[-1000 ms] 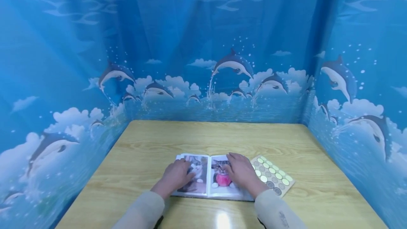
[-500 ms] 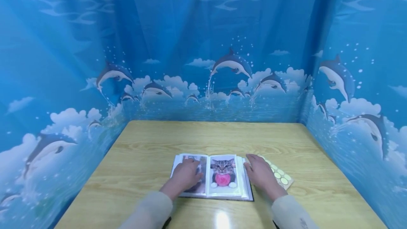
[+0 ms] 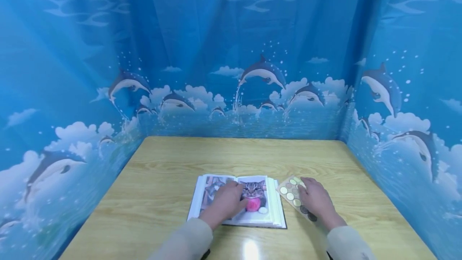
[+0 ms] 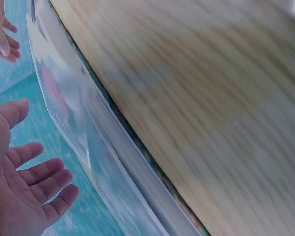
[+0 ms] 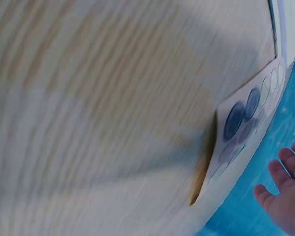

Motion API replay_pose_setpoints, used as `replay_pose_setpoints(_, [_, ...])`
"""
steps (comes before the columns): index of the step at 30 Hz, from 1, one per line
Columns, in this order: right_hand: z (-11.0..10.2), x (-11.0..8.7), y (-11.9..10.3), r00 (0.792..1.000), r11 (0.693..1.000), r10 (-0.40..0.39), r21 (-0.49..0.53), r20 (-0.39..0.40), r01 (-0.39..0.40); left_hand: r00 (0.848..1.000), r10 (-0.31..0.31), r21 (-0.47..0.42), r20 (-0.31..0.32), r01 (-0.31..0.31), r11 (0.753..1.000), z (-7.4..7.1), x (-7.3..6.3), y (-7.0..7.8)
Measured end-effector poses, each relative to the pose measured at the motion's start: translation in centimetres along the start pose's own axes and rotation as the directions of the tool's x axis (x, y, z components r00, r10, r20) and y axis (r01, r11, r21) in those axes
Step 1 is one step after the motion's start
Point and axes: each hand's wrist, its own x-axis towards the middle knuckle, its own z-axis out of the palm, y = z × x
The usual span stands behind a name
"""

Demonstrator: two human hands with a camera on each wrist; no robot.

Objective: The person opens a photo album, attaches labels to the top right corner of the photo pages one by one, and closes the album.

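An open photo album (image 3: 276,212) lies flat on the table, with a cat picture on each facing page. My left hand (image 3: 227,200) is over the album's middle, covering part of both pictures; its fingers are spread and hold nothing in the left wrist view, where the album's page edges (image 4: 125,164) run past it. Right of the album lies a thin, light-brown sheet (image 3: 285,198) with rows of round spots, some pale yellow-green, some dark. My right hand (image 3: 317,200) overlaps the sheet's right part in the head view. Its fingers are loosely extended beside the sheet (image 5: 241,130) in the right wrist view.
The wood-grain table (image 3: 162,163) spreads out around the album and the sheet. Blue curtains (image 3: 202,115) printed with dolphins and clouds stand along its back and both sides.
My right hand has left the album's right page and moved right, to the spotted sheet. My left hand has slid right from the left page to the album's middle, uncovering the left picture.
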Motion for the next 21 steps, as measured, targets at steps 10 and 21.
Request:
replay_pose_setpoints(10, [-1.3, -0.8, 2.9, 0.992, 0.995, 0.094, -0.043, 0.082, -0.091, 0.993, 0.112, 0.080, -0.031, -0.109, 0.991, 1.5, 0.2, 3.8])
replay_pose_setpoints(21, [-2.2, -1.4, 4.6, 0.988, 0.991, 0.123, -0.071, 0.090, -0.116, 0.995, 0.100, 0.128, -0.008, -0.098, 0.987, 3.0, 2.0, 7.3])
